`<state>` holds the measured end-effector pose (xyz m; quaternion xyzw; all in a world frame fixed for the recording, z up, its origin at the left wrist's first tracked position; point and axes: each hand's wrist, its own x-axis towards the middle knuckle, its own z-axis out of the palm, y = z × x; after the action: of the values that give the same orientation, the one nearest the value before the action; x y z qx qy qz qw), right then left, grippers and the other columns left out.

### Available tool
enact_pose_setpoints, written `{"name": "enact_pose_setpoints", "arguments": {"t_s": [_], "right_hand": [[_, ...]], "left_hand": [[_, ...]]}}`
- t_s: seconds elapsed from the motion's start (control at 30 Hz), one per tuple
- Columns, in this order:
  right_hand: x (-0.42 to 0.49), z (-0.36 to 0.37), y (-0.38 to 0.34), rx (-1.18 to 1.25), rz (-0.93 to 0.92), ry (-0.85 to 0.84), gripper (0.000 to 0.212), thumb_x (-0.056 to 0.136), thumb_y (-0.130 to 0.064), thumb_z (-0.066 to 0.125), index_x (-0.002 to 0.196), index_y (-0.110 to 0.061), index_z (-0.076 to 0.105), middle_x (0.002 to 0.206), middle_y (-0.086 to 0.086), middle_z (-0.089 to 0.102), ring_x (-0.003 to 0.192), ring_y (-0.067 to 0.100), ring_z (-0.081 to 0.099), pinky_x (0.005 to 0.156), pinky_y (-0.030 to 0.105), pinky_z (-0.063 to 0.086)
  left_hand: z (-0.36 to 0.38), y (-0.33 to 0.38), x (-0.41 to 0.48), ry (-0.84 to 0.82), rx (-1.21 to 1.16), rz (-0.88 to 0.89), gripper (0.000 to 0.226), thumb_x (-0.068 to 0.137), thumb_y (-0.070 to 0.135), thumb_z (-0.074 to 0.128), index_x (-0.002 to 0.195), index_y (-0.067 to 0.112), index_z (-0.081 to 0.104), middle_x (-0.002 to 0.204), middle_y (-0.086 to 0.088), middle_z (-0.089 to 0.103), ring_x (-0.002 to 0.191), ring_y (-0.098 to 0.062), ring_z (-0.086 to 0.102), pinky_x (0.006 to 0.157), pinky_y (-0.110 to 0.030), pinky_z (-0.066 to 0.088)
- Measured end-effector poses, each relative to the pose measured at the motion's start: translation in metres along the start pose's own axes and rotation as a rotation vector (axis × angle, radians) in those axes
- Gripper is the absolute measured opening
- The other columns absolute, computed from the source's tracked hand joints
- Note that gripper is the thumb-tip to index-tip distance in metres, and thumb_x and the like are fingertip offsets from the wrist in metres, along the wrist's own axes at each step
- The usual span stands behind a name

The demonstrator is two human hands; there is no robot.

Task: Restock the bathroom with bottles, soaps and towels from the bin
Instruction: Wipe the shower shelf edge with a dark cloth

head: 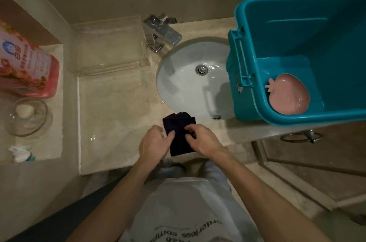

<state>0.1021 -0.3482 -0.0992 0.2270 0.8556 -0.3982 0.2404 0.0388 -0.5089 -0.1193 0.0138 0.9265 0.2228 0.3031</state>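
Dark purple on the towel (179, 135) at six o'clock. Teal on the bin (297, 24) at two, pale pink on the dish (288, 94) inside. Pink with fruit print on the bottle (25, 67) at nine.

Bin (297, 30) cut by R edge, bottle (23, 63) by L.

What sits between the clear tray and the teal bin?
Head view: the chrome faucet and the white sink basin lie between the clear tray and the teal bin.

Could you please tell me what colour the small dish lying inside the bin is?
Pink. The dish lies in a corner of the teal bin, seen clearly in the head view.
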Motion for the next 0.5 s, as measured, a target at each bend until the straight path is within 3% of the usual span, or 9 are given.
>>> {"name": "enact_pose_setpoints", "arguments": {"t_s": [0.1, 0.2, 0.3, 0.5], "right_hand": [[-0.003, -0.001, 0.002, 0.067, 0.049, -0.004, 0.043, 0.098, -0.028, 0.052, 0.14, -0.021, 0.055, 0.133, 0.001, 0.065, 0.122, 0.019, 0.06, 0.105, 0.033, 0.046], [-0.012, 0.001, 0.009, 0.176, 0.068, -0.003, 0.042, 0.099, -0.023, 0.051, 0.14, -0.019, 0.055, 0.136, 0.0, 0.063, 0.124, 0.016, 0.058, 0.108, 0.028, 0.043], [-0.025, 0.005, 0.02, 0.258, 0.066, 0.051, 0.04, 0.099, -0.02, 0.051, 0.139, -0.019, 0.056, 0.136, 0.0, 0.062, 0.124, 0.015, 0.059, 0.109, 0.029, 0.044], [-0.068, -0.004, 0.037, 0.621, 0.106, 0.237, 0.024, 0.099, -0.026, 0.057, 0.121, -0.022, 0.067, 0.113, -0.002, 0.072, 0.104, 0.011, 0.068, 0.102, 0.039, 0.052]], "left_hand": [[0.005, 0.013, -0.001, 0.001, 0.053, 0.03, 0.036, 0.087, 0.053, 0.06, 0.097, 0.018, 0.059, 0.088, 0.002, 0.067, 0.085, -0.023, 0.065, 0.072, -0.039, 0.056], [0.01, 0.019, -0.002, 0.018, 0.101, 0.053, 0.034, 0.086, 0.043, 0.062, 0.104, 0.015, 0.057, 0.097, -0.004, 0.066, 0.092, -0.029, 0.063, 0.078, -0.043, 0.055], [0.011, 0.026, -0.007, -0.02, -0.049, 0.086, 0.028, 0.09, 0.031, 0.058, 0.113, 0.016, 0.052, 0.1, -0.001, 0.064, 0.093, -0.027, 0.062, 0.08, -0.039, 0.051], [0.005, 0.059, -0.051, -0.054, -0.164, 0.27, 0.017, 0.085, 0.03, 0.061, 0.097, 0.024, 0.05, 0.08, 0.009, 0.06, 0.078, -0.019, 0.06, 0.065, -0.032, 0.043]]}}
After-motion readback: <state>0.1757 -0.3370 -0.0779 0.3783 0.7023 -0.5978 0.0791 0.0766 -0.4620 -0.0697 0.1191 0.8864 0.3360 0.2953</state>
